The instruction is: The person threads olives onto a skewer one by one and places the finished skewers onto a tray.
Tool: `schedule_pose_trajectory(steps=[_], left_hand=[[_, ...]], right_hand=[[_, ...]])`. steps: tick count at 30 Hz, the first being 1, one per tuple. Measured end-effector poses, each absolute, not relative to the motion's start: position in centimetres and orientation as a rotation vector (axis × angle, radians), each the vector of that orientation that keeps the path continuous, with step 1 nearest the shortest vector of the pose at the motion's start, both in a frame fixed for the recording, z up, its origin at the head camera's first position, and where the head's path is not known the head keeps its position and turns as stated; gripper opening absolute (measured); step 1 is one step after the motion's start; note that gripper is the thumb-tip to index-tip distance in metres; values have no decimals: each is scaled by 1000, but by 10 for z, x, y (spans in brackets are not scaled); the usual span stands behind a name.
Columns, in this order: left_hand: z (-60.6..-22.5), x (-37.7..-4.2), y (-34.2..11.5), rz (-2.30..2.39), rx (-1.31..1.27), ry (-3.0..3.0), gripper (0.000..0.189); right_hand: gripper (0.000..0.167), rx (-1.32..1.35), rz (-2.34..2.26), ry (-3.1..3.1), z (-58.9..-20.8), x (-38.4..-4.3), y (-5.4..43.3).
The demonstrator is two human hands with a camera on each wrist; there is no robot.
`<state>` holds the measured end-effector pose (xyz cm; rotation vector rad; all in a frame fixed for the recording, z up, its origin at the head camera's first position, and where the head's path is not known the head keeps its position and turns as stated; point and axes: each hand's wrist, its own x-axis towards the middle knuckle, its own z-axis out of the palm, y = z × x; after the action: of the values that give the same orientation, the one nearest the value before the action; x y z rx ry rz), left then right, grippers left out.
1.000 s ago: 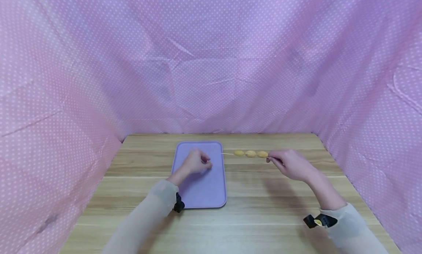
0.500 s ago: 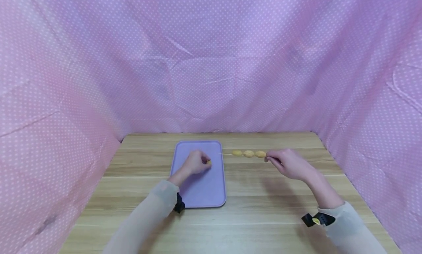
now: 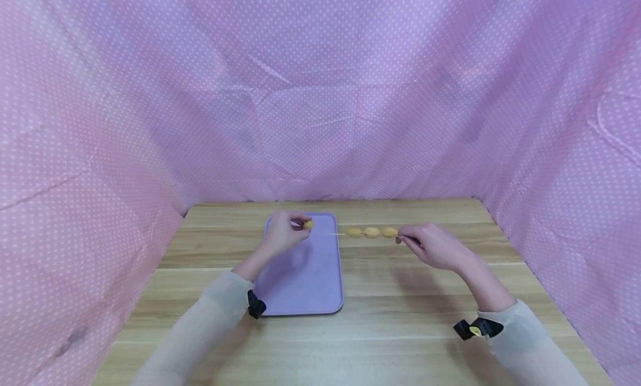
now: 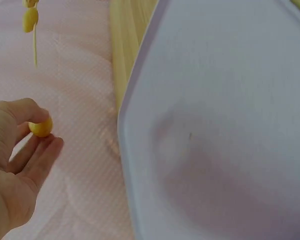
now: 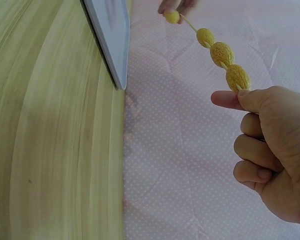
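Observation:
My right hand (image 3: 434, 246) pinches one end of a thin wooden skewer (image 4: 35, 47) between thumb and index finger. Three yellow oval pieces are threaded along it; the wrinkled middle piece (image 5: 221, 54) and the wrinkled one nearest my hand look rougher than the far one. The skewer lies level in the air, its bare tip pointing left over the tray's right edge. Above the purple tray (image 3: 305, 291), my left hand (image 3: 284, 231) pinches a small smooth yellow ball (image 4: 41, 127) between thumb and fingers. That ball is apart from the skewer tip, a short way left of it.
The tray lies on a wood-grain table (image 3: 395, 325), left of the middle. Pink dotted cloth (image 3: 320, 124) hangs around the table's back and sides. Each wrist wears a black strap device, the left one (image 3: 256, 304) over a light sleeve.
My left hand has picked up the yellow ball from the tray and lifted it, away from me and slightly left. The right hand has brought the skewer a little to the left.

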<state>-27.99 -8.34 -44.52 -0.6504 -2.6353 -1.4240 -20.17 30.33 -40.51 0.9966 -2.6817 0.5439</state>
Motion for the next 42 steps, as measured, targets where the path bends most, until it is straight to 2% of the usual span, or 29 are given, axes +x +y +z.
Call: schedule_pose_trajectory(steps=[14,22,42], left_hand=[[-411,-254,-119,-1614,-818,-2423,30],[-407,-240,-121,-1633,-892,-2393,30],[-412,-232,-116,-1638,-864,-2414,25]], right_hand=[[22,1075,591,-2607,-395,-202,287],[20,1093,607,-2605,-392,-204,278],[23,1114,633,-2542,-397,-203,270]])
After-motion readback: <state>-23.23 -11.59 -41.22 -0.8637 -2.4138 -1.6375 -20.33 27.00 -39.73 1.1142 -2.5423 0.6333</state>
